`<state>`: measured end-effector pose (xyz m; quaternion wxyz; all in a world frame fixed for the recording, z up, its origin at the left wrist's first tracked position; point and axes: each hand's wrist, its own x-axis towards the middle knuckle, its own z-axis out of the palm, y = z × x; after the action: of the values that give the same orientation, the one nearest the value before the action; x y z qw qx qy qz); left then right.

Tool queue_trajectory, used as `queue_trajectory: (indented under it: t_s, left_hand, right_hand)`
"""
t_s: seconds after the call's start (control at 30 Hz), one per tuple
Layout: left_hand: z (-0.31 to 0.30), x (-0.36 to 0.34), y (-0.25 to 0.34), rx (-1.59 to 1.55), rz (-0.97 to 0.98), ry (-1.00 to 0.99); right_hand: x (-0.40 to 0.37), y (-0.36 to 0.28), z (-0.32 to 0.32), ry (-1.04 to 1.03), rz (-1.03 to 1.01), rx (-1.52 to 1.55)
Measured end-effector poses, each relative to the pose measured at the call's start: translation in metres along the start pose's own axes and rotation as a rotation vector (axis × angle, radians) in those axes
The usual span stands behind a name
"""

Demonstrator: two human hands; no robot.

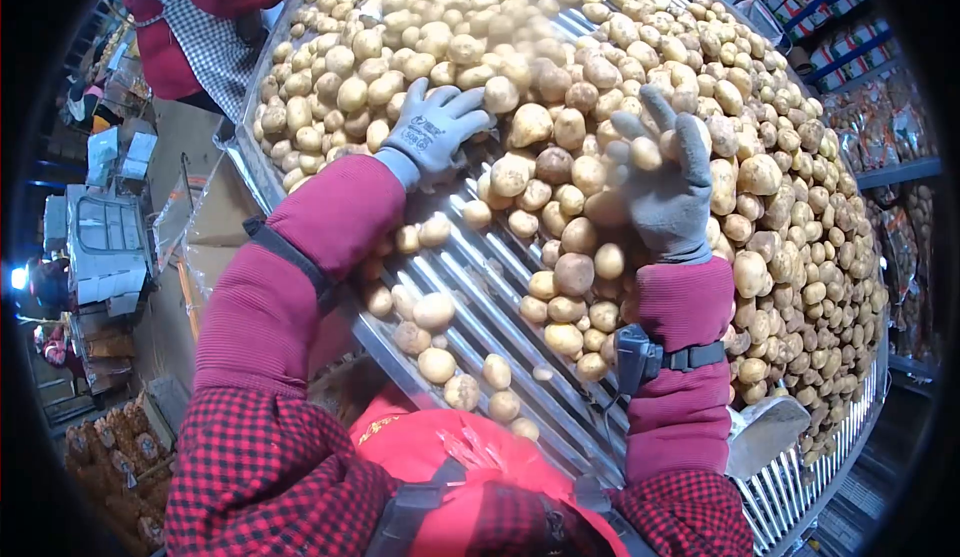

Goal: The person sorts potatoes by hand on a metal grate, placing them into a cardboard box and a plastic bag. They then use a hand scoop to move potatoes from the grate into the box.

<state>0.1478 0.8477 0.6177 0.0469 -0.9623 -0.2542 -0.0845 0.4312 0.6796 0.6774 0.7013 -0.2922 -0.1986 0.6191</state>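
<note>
My left hand (pixel 435 127) lay flat at upper centre, fingers spread on the heaped potatoes (pixel 575 272), gripping none. My right hand (pixel 668 192) was splayed right of centre, one potato between two fingers; held or not, I couldn't tell. They seemed firm, dusty, quick to roll: cup them whole
</note>
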Motion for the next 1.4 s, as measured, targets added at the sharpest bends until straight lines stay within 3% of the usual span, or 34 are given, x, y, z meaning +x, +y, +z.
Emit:
queue_trajectory:
  t_s: [0.03, 0.13, 0.17, 0.27, 0.33, 0.4, 0.43, 0.5, 0.57, 0.6, 0.63, 0.67, 0.73, 0.8, 0.87, 0.9, 1.07, 1.13, 1.23, 1.27, 1.3, 1.33, 1.4]
  left_hand:
    - [0.001, 0.007, -0.01, 0.022, -0.004, -0.07]
    - [0.016, 0.021, -0.034, 0.101, -0.023, 0.111]
    - [0.006, 0.029, -0.036, 0.083, -0.074, 0.034]
    - [0.016, 0.048, -0.048, 0.203, -0.108, 0.069]
    - [0.009, 0.063, -0.051, 0.174, -0.222, 0.031]
    - [-0.001, 0.075, -0.055, 0.094, -0.387, -0.029]
    - [0.003, 0.077, -0.058, 0.111, -0.401, 0.045]
    - [-0.007, 0.085, -0.046, 0.12, -0.317, 0.162]
    - [-0.014, 0.092, -0.028, 0.08, -0.074, 0.292]
    - [-0.025, 0.101, -0.02, -0.099, 0.128, 0.11]
    - [-0.012, 0.105, -0.016, -0.194, 0.146, 0.084]
    - [-0.005, 0.112, -0.012, -0.289, 0.164, 0.063]
    - [0.003, 0.129, -0.016, -0.271, 0.059, -0.062]
    - [-0.011, 0.14, -0.002, -0.211, -0.009, -0.189]
    - [-0.007, 0.144, -0.002, -0.179, -0.065, -0.272]
    - [-0.006, 0.144, -0.003, -0.172, -0.044, -0.264]
    - [-0.004, 0.135, -0.001, -0.157, -0.05, -0.266]
    - [-0.011, 0.126, 0.005, -0.269, -0.159, -0.237]
    - [-0.006, 0.106, 0.006, -0.316, -0.177, -0.223]
    - [-0.006, 0.096, 0.007, -0.314, -0.187, -0.228]
    - [-0.022, 0.089, 0.01, -0.368, -0.226, -0.383]
    - [-0.02, 0.071, 0.011, -0.325, -0.184, -0.256]
    - [-0.022, 0.038, 0.015, -0.454, -0.148, -0.217]
  right_hand:
    - [0.001, 0.001, -0.001, 0.012, -0.009, -0.042]
    - [0.002, 0.002, -0.006, -0.06, 0.007, 0.017]
    - [0.001, 0.002, -0.003, -0.042, -0.008, -0.032]
    - [0.001, 0.002, -0.004, -0.056, -0.029, -0.077]
    - [-0.002, 0.003, -0.001, -0.062, -0.096, -0.296]
    - [0.0, 0.009, -0.003, -0.134, -0.16, -0.294]
    - [-0.002, 0.011, -0.002, -0.069, -0.165, -0.328]
    - [0.001, 0.013, 0.001, 0.016, -0.184, -0.4]
    - [0.002, 0.007, 0.002, -0.024, -0.155, -0.381]
    - [0.0, 0.006, 0.001, -0.067, -0.117, -0.366]
    - [0.001, 0.01, -0.006, -0.146, -0.272, -0.538]
    - [0.002, 0.012, -0.009, -0.139, -0.262, -0.545]
    - [0.005, 0.016, -0.014, -0.253, -0.471, -0.689]
    - [0.011, 0.022, -0.03, -0.299, -0.486, -0.626]
    - [0.011, 0.021, -0.035, -0.234, -0.619, -0.95]
    - [0.01, 0.021, -0.034, -0.247, -0.454, -0.604]
    - [0.01, 0.014, -0.024, -0.358, -0.425, -0.636]
    - [0.011, 0.016, -0.025, -0.358, -0.439, -0.69]
    - [0.013, 0.019, -0.028, -0.385, -0.622, -0.75]
    - [0.008, 0.014, -0.024, -0.292, -0.458, -0.698]
    - [0.005, 0.012, -0.021, -0.204, -0.292, -0.639]
    - [0.006, 0.015, -0.022, -0.348, -0.471, -0.712]
    - [0.011, 0.012, -0.026, -0.47, -0.392, -0.513]
